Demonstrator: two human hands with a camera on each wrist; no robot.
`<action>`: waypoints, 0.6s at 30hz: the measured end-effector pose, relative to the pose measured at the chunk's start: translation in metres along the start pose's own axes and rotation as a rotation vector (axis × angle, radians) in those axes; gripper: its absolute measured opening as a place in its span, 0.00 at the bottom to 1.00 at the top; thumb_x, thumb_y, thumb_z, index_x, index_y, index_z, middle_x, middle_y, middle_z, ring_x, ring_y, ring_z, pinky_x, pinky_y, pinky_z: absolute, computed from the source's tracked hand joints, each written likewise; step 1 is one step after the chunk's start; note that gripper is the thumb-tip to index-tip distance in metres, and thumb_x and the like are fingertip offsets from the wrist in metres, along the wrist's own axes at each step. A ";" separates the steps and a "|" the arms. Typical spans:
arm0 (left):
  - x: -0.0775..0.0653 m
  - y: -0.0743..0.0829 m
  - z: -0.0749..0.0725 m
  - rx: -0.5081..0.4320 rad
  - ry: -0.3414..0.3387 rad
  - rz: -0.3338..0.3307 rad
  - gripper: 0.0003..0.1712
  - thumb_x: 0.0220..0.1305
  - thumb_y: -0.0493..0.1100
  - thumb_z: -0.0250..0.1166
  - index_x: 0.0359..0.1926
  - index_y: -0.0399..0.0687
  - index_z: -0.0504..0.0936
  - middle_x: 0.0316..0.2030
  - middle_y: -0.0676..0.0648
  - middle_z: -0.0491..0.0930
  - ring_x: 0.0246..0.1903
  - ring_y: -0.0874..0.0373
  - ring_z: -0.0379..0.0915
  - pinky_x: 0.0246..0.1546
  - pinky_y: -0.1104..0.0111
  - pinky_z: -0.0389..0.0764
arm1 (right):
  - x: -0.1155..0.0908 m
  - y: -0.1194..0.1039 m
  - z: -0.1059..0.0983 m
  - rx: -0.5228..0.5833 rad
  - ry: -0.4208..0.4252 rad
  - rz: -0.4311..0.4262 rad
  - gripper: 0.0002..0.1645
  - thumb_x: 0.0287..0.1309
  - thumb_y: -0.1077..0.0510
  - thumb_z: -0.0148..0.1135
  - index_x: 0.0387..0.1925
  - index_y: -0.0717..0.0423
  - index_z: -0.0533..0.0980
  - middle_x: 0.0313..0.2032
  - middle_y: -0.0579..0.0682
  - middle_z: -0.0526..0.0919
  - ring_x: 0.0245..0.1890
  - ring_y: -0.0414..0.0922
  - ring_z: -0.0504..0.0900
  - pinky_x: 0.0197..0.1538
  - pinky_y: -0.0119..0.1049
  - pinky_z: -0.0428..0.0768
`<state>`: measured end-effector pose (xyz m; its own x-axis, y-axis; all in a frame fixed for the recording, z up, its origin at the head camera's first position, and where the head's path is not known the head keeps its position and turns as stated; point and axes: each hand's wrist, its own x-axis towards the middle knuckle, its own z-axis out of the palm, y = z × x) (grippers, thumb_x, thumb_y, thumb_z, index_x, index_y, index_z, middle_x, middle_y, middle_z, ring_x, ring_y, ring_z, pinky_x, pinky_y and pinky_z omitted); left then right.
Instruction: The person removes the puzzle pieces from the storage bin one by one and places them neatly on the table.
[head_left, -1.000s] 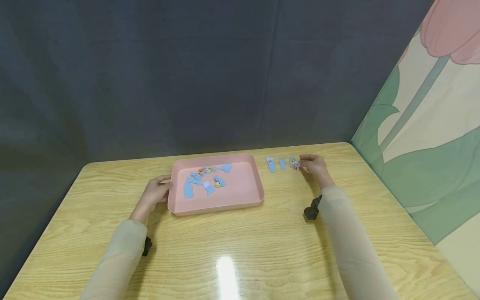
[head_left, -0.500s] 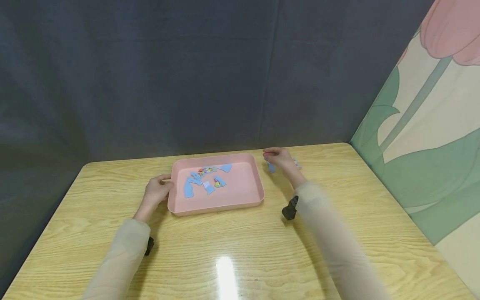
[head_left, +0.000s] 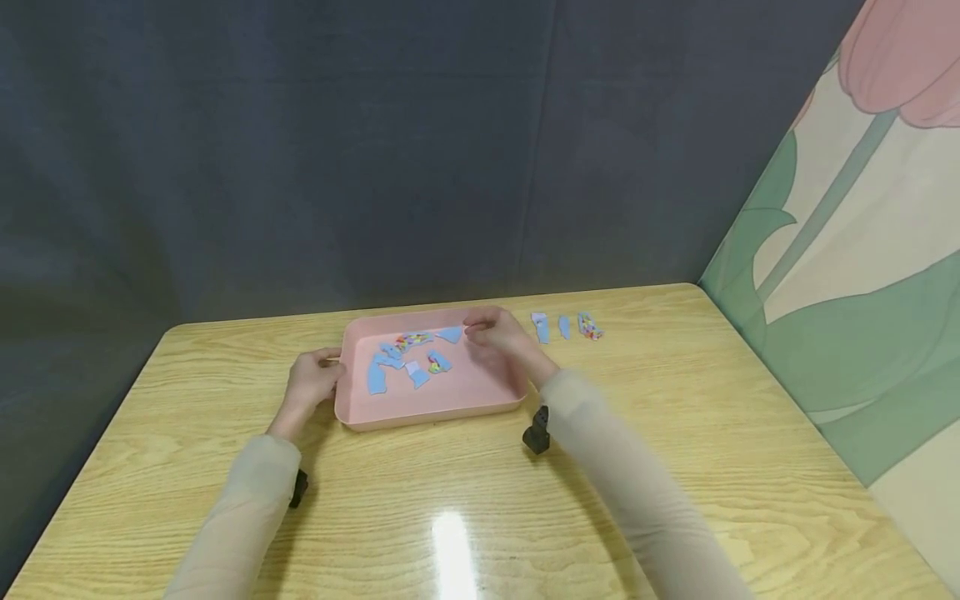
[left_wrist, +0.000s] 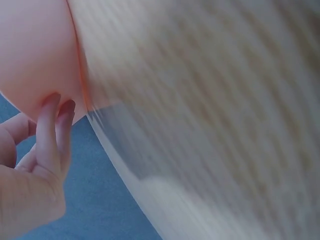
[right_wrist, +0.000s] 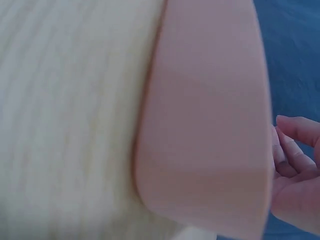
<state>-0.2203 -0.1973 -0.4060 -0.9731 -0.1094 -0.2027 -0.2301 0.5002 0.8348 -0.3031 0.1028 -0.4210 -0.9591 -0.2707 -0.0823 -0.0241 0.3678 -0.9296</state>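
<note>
A shallow pink tray (head_left: 435,413) lies on the table with several flat, irregular light-blue pieces in it, like puzzle pieces. My left hand (head_left: 309,383) pinches the tray's left wall; in the left wrist view, fingertips press its outer side and the thumb goes behind the rim. My right hand (head_left: 501,335) is over the tray's right part, fingers loosely bent, beside a blue triangular piece (head_left: 450,334). In the right wrist view, nothing shows between its thumb and fingers, and the tray wall hides part of the hand.
Right of the tray, three pieces lie in a row on the wooden table (head_left: 675,400): a blue and lilac piece (head_left: 541,327), a small blue piece (head_left: 565,326) and a multicoloured piece (head_left: 589,326). A dark curtain (head_left: 375,167) hangs behind the table; a flower-patterned cloth (head_left: 862,317) hangs right.
My right hand has left the multicoloured piece at the row's right end and moved left, over the row, to above the tray. My left hand and the pieces have stayed in place.
</note>
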 end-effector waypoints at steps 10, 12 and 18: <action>0.001 0.001 0.001 -0.018 -0.047 -0.004 0.28 0.65 0.33 0.47 0.65 0.29 0.64 0.54 0.28 0.73 0.30 0.63 0.75 0.27 0.75 0.80 | -0.024 -0.016 0.030 -0.095 -0.043 0.091 0.17 0.56 0.71 0.58 0.49 0.68 0.78 0.46 0.63 0.84 0.41 0.47 0.84 0.42 0.34 0.84; 0.000 0.002 0.001 -0.022 -0.048 -0.009 0.28 0.64 0.33 0.47 0.65 0.29 0.65 0.54 0.28 0.74 0.29 0.63 0.75 0.27 0.74 0.81 | -0.030 -0.019 0.034 -0.099 -0.053 0.105 0.18 0.56 0.71 0.59 0.50 0.68 0.77 0.47 0.61 0.83 0.43 0.46 0.83 0.44 0.32 0.82; -0.001 0.002 0.002 -0.029 -0.063 -0.006 0.27 0.62 0.32 0.47 0.63 0.27 0.66 0.53 0.27 0.74 0.30 0.61 0.77 0.29 0.72 0.82 | -0.032 -0.017 0.044 -0.105 -0.070 0.130 0.19 0.52 0.70 0.63 0.48 0.66 0.78 0.47 0.59 0.83 0.45 0.45 0.80 0.45 0.29 0.80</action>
<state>-0.2198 -0.1950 -0.4054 -0.9693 -0.0581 -0.2389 -0.2373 0.4749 0.8474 -0.2597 0.0658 -0.4187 -0.9343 -0.2745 -0.2275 0.0660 0.4940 -0.8669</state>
